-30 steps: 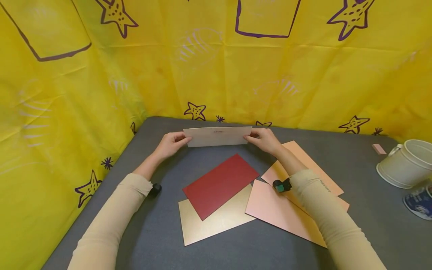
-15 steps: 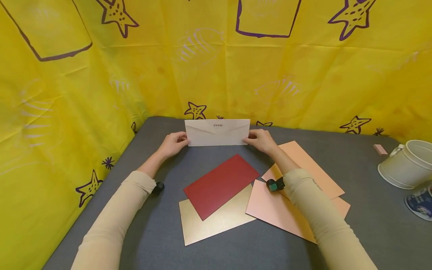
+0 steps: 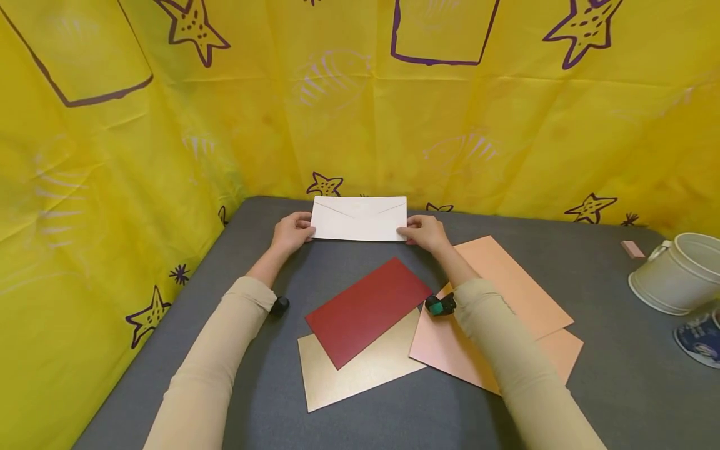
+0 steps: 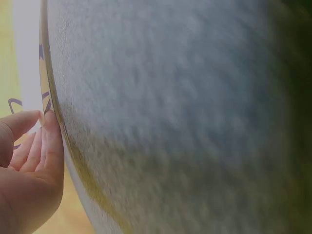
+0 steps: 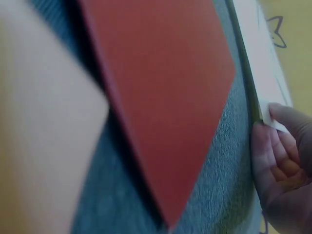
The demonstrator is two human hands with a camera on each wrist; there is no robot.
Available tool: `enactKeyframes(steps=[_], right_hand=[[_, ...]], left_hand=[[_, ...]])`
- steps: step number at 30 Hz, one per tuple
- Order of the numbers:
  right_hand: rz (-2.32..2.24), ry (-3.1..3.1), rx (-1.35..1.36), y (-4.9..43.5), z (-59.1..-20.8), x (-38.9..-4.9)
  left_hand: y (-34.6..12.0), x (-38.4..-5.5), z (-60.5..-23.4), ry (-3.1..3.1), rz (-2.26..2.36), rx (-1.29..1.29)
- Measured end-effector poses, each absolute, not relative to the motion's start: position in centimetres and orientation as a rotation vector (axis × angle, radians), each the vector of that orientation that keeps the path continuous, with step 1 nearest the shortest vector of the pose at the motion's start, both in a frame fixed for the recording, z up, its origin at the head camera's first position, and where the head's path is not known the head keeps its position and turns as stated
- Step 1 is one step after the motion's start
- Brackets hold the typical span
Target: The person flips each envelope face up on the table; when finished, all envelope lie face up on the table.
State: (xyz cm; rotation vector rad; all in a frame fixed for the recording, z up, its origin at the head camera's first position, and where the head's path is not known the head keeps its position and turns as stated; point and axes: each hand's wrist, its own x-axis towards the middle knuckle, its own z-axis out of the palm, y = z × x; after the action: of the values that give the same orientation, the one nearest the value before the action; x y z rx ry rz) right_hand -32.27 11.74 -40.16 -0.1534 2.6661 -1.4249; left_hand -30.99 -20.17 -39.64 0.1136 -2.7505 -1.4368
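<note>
A white envelope is held up near the table's back edge, its long side level and its face with slanting flap lines towards me in the head view. At its left end, my left hand pinches the lower corner between thumb and fingers. My right hand does the same at the lower right corner. The right wrist view shows that thumb laid over the envelope's corner with the fingers behind it. In the left wrist view the envelope is a pale, washed-out strip beside the left hand.
On the dark table lie a red envelope, a gold one partly under it, and peach envelopes beneath the right forearm. A cream pot, a blue tin and a small pink block stand at right. Yellow cloth hangs behind.
The white envelope has tipped from strongly slanted to facing me, and its small printed mark no longer shows. Both hands have come slightly closer together. The envelopes on the table have stayed put.
</note>
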Motion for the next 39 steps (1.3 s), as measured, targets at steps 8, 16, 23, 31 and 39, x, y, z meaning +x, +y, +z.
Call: enactKeyframes(steps=[8, 16, 23, 31, 39], right_hand=[[-1.407, 2.706, -0.062, 11.1, -40.6, -32.6], [-1.359, 2.767, -0.023, 10.5, -40.7, -32.4], [-1.374, 2.771, -0.001, 10.3, -40.8, -32.3], [-1.325, 2.803, 0.027, 10.0, -40.5, -32.3], [-1.291, 2.838, 0.039, 9.8, -40.4, -32.4]], left_hand=[[-19.8, -31.3, -39.9, -2.738, -1.372, 0.174], [-19.9, -31.5, -40.1, -2.766, -1.245, 0.164], [-19.7, -31.2, -40.2, -2.781, -1.161, 0.097], [-19.6, -31.2, -40.4, -2.840, -1.055, 0.009], [-19.4, -31.2, -40.1, -2.894, -0.911, -0.118]])
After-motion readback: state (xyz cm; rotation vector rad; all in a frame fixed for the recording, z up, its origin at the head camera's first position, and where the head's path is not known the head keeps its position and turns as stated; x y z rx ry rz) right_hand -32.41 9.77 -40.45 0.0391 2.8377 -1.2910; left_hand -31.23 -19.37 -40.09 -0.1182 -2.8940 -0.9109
